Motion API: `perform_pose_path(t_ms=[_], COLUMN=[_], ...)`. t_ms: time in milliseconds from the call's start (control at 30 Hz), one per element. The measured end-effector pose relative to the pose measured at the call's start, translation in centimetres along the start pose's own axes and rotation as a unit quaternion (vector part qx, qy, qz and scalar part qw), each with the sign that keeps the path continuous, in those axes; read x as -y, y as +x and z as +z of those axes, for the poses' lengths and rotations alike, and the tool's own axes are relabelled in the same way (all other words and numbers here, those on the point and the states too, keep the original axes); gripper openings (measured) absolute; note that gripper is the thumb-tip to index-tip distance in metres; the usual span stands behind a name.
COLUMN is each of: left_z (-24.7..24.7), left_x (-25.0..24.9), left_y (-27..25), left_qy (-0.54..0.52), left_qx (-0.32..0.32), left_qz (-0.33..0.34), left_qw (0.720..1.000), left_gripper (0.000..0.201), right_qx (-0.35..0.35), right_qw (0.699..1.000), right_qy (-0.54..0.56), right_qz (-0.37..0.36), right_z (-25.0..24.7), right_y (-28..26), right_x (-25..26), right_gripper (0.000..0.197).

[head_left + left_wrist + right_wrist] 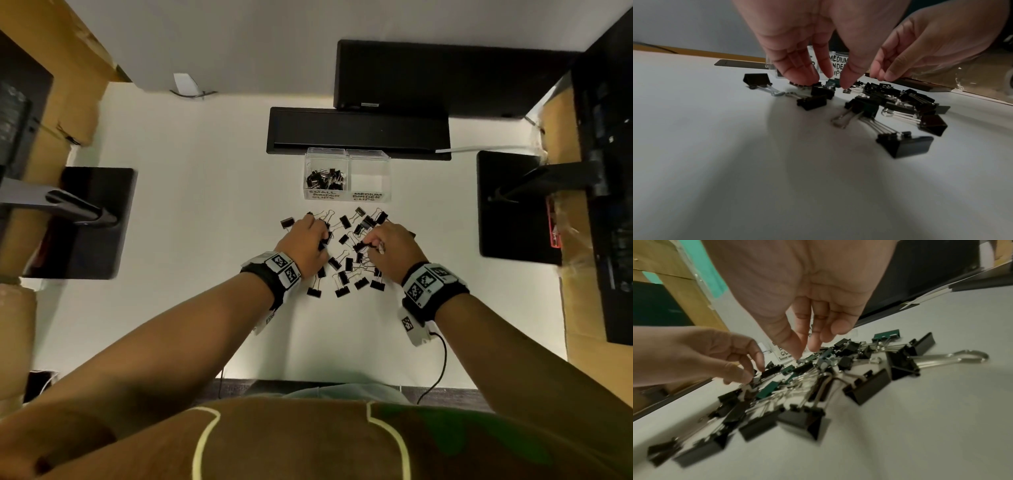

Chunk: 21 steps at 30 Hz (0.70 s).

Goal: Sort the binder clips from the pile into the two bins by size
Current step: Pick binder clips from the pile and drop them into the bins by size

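head: both hands over pile (346, 253), bins (346, 174) beyond; left hand (305, 245) on its left edge, right hand (394, 248) on its right | left wrist: fingers (803, 76) narrowed onto a clip (819, 90) directly below | right wrist: fingertips (797, 352) narrowed onto a clip's wire below; grip unconfirmed

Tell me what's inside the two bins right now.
The small-clips bin holds a heap of black binder clips. The medium-clips bin looks empty through its clear walls, though its label hides the front of its floor.
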State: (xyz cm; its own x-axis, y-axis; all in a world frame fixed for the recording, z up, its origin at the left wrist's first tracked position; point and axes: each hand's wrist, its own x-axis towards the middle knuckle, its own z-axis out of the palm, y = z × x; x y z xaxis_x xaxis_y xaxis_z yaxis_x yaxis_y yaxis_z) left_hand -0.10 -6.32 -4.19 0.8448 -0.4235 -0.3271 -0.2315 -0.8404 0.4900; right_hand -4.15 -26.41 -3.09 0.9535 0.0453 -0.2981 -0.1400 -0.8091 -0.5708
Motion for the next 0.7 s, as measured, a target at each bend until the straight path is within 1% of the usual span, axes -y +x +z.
perform_pose_path(t_ms=[133,267,333,400,500,600,700], left_z=[0.7,0.7,0.4,0.1,-0.7,-1.5,-2.1], left_x=[-0.5,-0.6,-0.4,-0.2,0.2,0.7,1.2], left_y=[0.4,0.6,0.6,0.5,0.3,0.3,0.3], left_qy=[0.002,0.023,0.021,0.005,-0.042,-0.085,-0.11], left_qx=[-0.007,-0.009,0.003,0.008,-0.025,-0.067,-0.084], left_qz=[-0.006,-0.001,0.003,0.001,-0.027,-0.061,-0.091], left_qw=[1.0,1.0,1.0,1.0,0.998,0.992,0.986], left_gripper=[0.036,0.031,0.028,0.026,0.021,0.02,0.023], right_qx=[0.055,0.055,0.059,0.06,0.06,0.069,0.051], right_qw=[0.998,0.997,0.997,0.998,0.998,0.998,0.998], right_qy=[-0.026,-0.044,-0.044,-0.029,-0.007,-0.015,-0.008], right_qz=[-0.019,-0.011,-0.014,-0.001,0.018,-0.006,-0.031], right_z=[1.2,1.9,2.1,2.2,2.2,2.4,2.6], right_y=[-0.7,-0.8,-0.8,-0.6,-0.4,-0.5,-0.8], right_x=[0.7,1.1,1.4,1.6,1.4,1.3,1.4], right_gripper=[0.019,0.023,0.022,0.024,0.026,0.027,0.025])
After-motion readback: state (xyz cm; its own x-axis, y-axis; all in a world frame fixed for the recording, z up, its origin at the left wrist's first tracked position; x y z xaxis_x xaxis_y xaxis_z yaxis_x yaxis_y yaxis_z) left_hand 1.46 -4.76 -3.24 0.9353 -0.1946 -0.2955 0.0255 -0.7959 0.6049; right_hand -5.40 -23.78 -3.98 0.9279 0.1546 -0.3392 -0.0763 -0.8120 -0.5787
